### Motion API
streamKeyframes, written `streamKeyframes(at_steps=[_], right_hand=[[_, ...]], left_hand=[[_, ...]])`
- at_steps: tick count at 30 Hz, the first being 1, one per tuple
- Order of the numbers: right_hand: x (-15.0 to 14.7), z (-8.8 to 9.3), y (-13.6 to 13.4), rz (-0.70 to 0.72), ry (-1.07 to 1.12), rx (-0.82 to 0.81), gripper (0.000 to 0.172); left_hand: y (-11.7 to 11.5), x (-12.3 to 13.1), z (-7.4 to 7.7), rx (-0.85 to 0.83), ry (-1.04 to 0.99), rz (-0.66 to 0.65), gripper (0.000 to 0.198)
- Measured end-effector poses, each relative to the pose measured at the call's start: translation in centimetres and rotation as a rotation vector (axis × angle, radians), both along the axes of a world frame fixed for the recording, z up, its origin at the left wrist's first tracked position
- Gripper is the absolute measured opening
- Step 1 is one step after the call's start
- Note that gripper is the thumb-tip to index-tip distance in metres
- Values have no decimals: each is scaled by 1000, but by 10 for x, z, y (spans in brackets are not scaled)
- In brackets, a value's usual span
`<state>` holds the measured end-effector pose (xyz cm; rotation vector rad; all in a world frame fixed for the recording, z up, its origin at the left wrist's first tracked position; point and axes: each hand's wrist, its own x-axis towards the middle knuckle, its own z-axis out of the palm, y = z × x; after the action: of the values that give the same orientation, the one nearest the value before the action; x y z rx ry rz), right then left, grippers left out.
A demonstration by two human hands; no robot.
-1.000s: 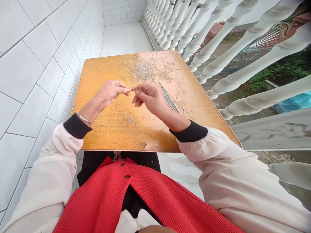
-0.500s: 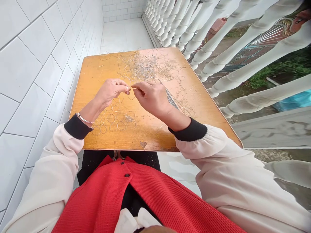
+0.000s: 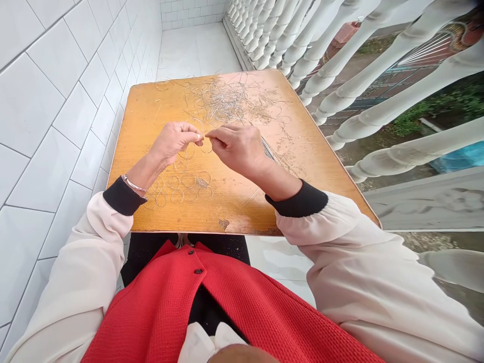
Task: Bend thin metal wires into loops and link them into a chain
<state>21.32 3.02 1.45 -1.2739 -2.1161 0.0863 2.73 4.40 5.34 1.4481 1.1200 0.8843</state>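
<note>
Left hand point(image 3: 174, 142) and right hand point(image 3: 238, 150) pinch fine wire point(image 3: 205, 137) at their fingertips.
Light, springy strand: grip close to the ends, above the wooden tabletop point(image 3: 230, 209).

We have a thin silver wire loop point(image 3: 207, 152) pinched up, more wire rings point(image 3: 189, 181) overlapped nearby, tangled wire point(image 3: 223, 98) heaped beyond.

1. You sit at a scuffed wooden table point(image 3: 242, 214), its edge chipped near you.
2. White tiles point(image 3: 45, 126) cover the wall on your left.
3. White floor tiles point(image 3: 196, 48) run ahead to a far wall.
4. White balusters point(image 3: 363, 78) line your right side, above a grey ledge point(image 3: 434, 206).
5. Beyond them you see green shrubs point(image 3: 446, 106) and a blue sheet point(image 3: 457, 159).
</note>
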Motion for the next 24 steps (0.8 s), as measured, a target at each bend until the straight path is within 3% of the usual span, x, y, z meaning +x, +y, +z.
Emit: streamKeyframes(at_steps=[9, 17, 24], right_hand=[[8, -7, -1, 17, 301, -163, 30], [-2, -7, -4, 39, 233, -205, 19], [-2, -14, -7, 55, 200, -276, 22]], left_hand=[[8, -8, 4, 22, 134, -50, 11], [16, -7, -2, 4, 192, -113, 11], [25, -5, -16, -20, 161, -151, 14]])
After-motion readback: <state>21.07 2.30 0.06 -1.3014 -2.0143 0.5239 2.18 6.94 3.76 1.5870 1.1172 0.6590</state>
